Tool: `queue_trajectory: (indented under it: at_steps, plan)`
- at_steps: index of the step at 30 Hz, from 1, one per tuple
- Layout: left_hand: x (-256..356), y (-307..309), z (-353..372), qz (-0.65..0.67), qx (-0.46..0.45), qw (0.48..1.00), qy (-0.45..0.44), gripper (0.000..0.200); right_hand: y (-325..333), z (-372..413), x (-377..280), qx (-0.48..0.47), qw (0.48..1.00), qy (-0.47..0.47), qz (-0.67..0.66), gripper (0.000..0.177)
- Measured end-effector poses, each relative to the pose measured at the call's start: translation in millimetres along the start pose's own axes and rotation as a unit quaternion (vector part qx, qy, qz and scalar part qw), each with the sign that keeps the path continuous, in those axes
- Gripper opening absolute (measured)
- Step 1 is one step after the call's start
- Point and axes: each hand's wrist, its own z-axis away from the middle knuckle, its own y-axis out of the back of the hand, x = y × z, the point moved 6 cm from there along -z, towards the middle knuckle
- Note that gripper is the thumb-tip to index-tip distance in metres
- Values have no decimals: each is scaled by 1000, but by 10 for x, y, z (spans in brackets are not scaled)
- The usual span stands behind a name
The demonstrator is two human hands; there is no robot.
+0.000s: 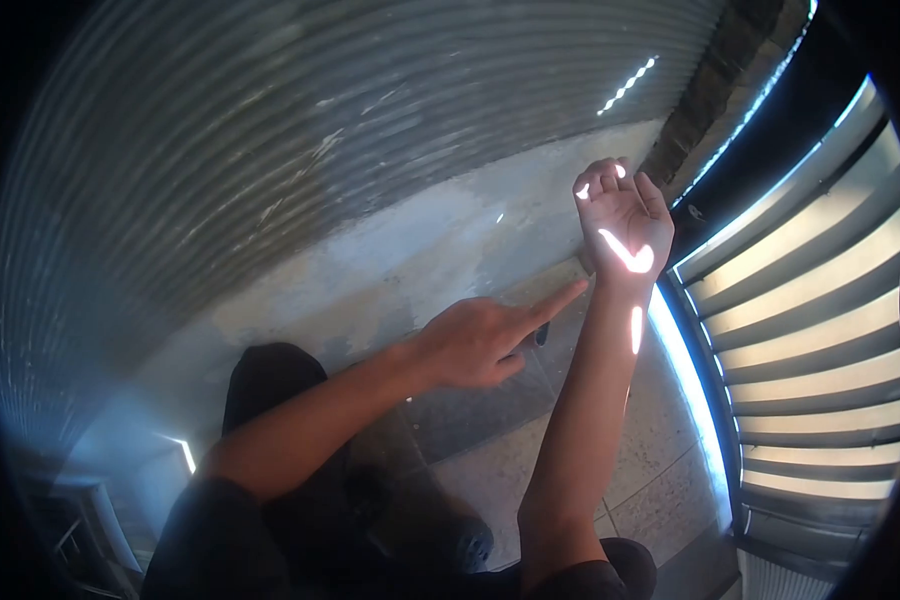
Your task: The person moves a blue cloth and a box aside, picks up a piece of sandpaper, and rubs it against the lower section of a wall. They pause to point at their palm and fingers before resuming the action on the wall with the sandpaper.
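My left hand point(475, 342) reaches across from the left with its back toward me. Its index finger is stretched out toward my right wrist, the tip close beside it in this view, while the other fingers are folded in. I see nothing held in it. My right hand point(625, 222) is raised on the right, palm toward me. Its fingers are loosely bent and apart, with the thumb on the right side and nothing on the palm. Bright patches of sunlight fall on the palm, fingertips and forearm. A small dark object point(542, 334) shows just past my left hand.
A corrugated metal wall point(300, 130) rises ahead above a patchy plastered base point(370, 255). To the right stands a slatted metal gate point(810, 360) with light coming through. Below are floor tiles point(660, 500) and my dark-clothed leg point(270, 385).
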Motion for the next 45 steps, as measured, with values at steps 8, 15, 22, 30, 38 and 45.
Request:
queue_trajectory:
  at_steps: [8,15,22,30,38,45]
  plan:
    - [-320,236,-101,-47,2,986,162,99,18,91,348,63,997,0,36,10]
    - [-121,-20,-71,-112,77,988,-68,100,182,205,306,118,990,-1,74,9]
    - [-214,60,-111,-35,45,998,11,96,100,214,296,106,955,-18,277,18]
    - [-117,-47,-133,-134,15,990,-37,99,98,256,360,60,951,-44,299,37]
    - [-253,-227,-181,-105,-84,987,87,94,165,258,234,-96,982,-58,149,77]
    - [-115,-177,-170,-118,123,977,-125,85,330,195,191,-112,984,-83,108,84]
